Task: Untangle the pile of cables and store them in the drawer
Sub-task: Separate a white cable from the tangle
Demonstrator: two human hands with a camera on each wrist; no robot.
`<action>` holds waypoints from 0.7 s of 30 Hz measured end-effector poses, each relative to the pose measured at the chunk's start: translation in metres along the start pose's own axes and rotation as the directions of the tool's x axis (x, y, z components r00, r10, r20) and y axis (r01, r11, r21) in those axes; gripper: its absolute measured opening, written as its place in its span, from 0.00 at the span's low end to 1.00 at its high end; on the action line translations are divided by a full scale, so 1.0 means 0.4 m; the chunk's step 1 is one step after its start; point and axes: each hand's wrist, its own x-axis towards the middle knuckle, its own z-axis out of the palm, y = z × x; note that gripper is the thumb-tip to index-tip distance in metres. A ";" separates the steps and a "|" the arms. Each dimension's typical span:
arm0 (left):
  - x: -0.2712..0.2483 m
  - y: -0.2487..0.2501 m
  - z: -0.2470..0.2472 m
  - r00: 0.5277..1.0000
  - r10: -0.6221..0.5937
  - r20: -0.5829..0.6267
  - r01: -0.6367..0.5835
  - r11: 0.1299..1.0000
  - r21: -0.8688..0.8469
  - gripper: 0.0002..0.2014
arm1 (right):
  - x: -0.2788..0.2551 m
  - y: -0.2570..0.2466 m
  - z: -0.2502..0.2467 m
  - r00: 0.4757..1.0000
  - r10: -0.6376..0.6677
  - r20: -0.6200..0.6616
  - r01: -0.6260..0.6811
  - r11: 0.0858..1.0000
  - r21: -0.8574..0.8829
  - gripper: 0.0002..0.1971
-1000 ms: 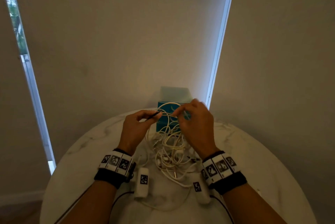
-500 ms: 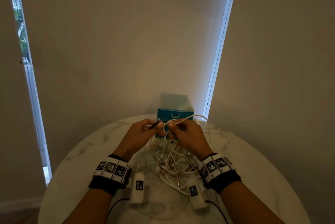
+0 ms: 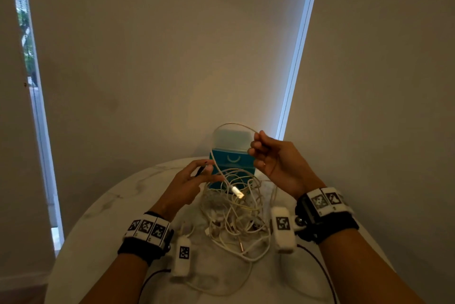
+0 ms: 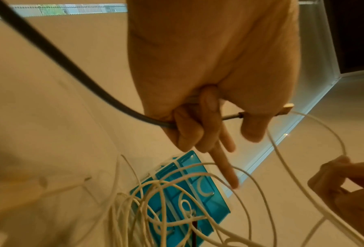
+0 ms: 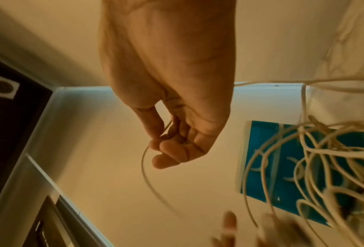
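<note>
A tangled pile of white cables [image 3: 234, 220] lies on the round marble table [image 3: 98, 229], in front of a small blue drawer unit [image 3: 232, 162] whose drawers look shut. My left hand [image 3: 205, 169] hovers over the pile's left side and holds the plug end of a black cable [image 4: 71, 66] between thumb and curled fingers [image 4: 187, 133], index finger stretched out. My right hand [image 3: 256, 148] is raised beside the drawer unit and pinches a thin white cable [image 5: 144, 167]. That cable arches over the unit, and its white plug [image 3: 237, 191] hangs above the pile.
Pale roller blinds [image 3: 172, 57] close off the wall right behind the table, with bright window slits at left [image 3: 27, 57] and right [image 3: 298, 57]. The table's rim curves off at both sides. White tagged camera pods [image 3: 183, 254] hang under both wrists.
My right hand has risen and swung right, drawing a white cable up out of the tangle so its plug now hangs free. The left hand has stayed low, still holding the black cable.
</note>
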 end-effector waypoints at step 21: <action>0.020 -0.007 -0.020 0.993 -0.011 -0.117 -0.051 0.861 -0.507 0.10 | -0.015 0.066 0.038 0.988 -0.058 0.141 0.149 0.569 -0.809 0.13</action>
